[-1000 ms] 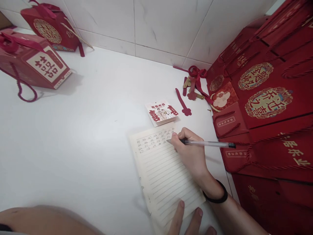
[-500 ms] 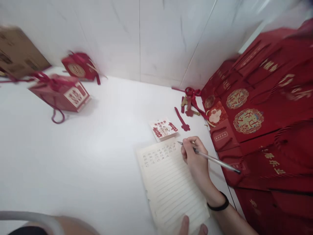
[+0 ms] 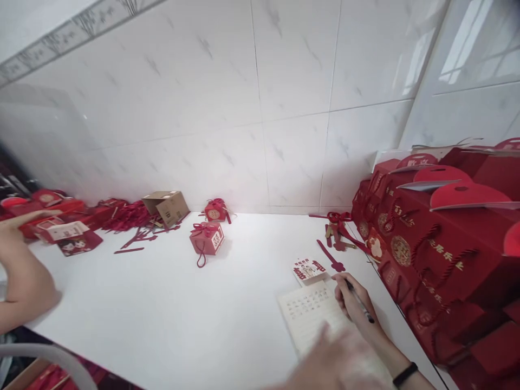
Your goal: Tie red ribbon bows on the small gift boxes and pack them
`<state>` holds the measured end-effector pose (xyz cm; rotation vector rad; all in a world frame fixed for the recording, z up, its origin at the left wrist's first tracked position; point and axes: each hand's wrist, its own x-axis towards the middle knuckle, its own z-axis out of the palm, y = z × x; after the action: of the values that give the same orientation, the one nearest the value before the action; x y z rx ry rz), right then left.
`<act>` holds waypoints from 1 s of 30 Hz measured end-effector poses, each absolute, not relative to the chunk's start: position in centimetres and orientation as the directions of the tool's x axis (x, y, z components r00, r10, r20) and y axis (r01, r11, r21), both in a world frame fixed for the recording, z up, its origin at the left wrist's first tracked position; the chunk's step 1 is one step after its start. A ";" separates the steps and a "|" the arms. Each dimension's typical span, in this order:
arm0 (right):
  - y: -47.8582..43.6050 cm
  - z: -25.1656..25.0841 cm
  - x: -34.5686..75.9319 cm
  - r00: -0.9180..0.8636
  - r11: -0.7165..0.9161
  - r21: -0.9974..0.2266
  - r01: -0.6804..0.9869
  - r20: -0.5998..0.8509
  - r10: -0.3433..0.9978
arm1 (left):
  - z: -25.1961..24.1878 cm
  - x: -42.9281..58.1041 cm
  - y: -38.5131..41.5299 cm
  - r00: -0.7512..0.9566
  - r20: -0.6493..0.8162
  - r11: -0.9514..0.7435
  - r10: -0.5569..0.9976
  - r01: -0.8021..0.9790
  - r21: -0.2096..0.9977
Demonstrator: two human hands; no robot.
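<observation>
My right hand point(image 3: 351, 299) is closed on a clear pen point(image 3: 363, 311) at the top right corner of a lined notebook page point(image 3: 307, 311) with rows of small writing. A black band point(image 3: 406, 374) is on that wrist. My left hand point(image 3: 337, 357) is a blur over the lower part of the page, and its fingers cannot be made out. Just beyond the page lies a small printed card point(image 3: 309, 270) with red characters.
The white table point(image 3: 162, 303) meets a tiled wall. Stacked red gift bags point(image 3: 439, 254) line the right side. Red ribbon tags point(image 3: 337, 227), two small red gift boxes point(image 3: 206, 238), a cardboard box point(image 3: 167, 206) and more red items lie farther back. Another person's arm point(image 3: 20, 276) reaches in at left.
The view has tilted up and pulled back, showing the wall and far table. My right hand lifted the pen tip off the writing; my left hand moved up over the page, blurred.
</observation>
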<state>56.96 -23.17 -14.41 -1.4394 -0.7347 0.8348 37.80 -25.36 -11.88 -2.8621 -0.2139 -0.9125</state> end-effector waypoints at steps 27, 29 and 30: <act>-28.0 -8.4 50.4 0.446 0.170 -0.948 0.269 0.279 0.851 | -9.7 27.5 -22.8 0.195 0.236 -0.304 0.952 0.514 0.803; -29.7 -7.8 47.7 0.351 0.134 -0.974 0.183 0.192 0.916 | -9.4 27.9 -26.7 0.217 0.189 -0.276 0.958 0.510 0.815; -30.5 -7.9 46.5 0.343 0.104 -0.983 0.155 0.152 0.927 | -9.1 27.8 -28.1 0.237 0.165 -0.265 0.957 0.497 0.826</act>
<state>46.54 -30.55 -7.88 -1.3573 -1.0899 0.7808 27.84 -28.08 -9.11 -2.8833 -2.0552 -1.4117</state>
